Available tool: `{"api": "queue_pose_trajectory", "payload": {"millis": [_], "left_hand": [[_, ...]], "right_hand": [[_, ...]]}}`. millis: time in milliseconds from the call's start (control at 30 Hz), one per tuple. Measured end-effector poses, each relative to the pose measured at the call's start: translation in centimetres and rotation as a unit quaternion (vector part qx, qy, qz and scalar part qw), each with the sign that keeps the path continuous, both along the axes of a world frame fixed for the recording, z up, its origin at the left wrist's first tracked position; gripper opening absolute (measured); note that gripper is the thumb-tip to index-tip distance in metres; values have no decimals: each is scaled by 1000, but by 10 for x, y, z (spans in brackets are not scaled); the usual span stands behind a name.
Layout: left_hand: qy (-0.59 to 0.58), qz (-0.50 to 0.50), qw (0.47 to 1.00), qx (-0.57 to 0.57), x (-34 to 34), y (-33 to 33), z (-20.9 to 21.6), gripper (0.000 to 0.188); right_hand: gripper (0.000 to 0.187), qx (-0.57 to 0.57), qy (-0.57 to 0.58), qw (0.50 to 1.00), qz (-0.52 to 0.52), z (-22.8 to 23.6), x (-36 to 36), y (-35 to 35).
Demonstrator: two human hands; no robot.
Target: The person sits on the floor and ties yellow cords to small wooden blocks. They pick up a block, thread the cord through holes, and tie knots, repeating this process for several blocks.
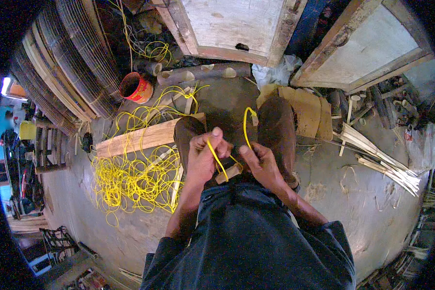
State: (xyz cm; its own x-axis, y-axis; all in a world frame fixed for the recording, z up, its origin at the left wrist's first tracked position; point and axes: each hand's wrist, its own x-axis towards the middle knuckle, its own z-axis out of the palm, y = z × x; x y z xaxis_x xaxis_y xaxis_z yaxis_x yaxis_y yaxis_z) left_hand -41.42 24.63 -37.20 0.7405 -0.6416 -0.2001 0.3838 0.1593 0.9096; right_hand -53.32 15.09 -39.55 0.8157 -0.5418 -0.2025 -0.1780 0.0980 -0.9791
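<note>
Between my knees, both of my hands are closed on thin yellow cord [245, 129]. My left hand [204, 153] pinches a length that runs down past its fingertips. A short stretch of cord stands up from my right hand [263, 165], gripped between thumb and fingers, and bends over at its top. Below and between the hands lies a small wooden block [229, 172], with cord passing close to it; whether the cord is tied to it I cannot tell. On the floor to the left spreads a large tangle of the same yellow cord [123, 186].
A wooden plank [145, 137] lies left of my knee under loops of cord. Beyond it stands a red bucket [142, 92]. Slatted rolls [70, 53] lean at far left. Flattened cardboard [302, 111] and pale wood strips [372, 145] lie right. White framed panels [232, 24] stand ahead.
</note>
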Motion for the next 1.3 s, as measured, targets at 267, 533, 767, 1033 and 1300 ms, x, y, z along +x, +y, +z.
{"api": "queue_pose_trajectory", "payload": {"millis": [267, 533, 767, 1033, 1300], "left_hand": [[-190, -53, 978, 70, 4, -9, -23, 30], [-20, -171, 972, 163, -23, -3, -20, 28], [-65, -171, 964, 193, -10, 5, -45, 17], [-195, -205, 939, 194, -6, 7, -44, 12], [-298, -41, 913, 275, 16, 12, -98, 20]], "right_hand": [[19, -56, -5, 997, 50, -17, 7, -2], [19, 14, -64, 997, 38, -22, 23, -35], [19, 52, -44, 998, 11, -34, 34, -45], [27, 97, 8, 995, -10, -69, 33, -48], [32, -123, 58, 990, 40, -14, -5, -47]]}}
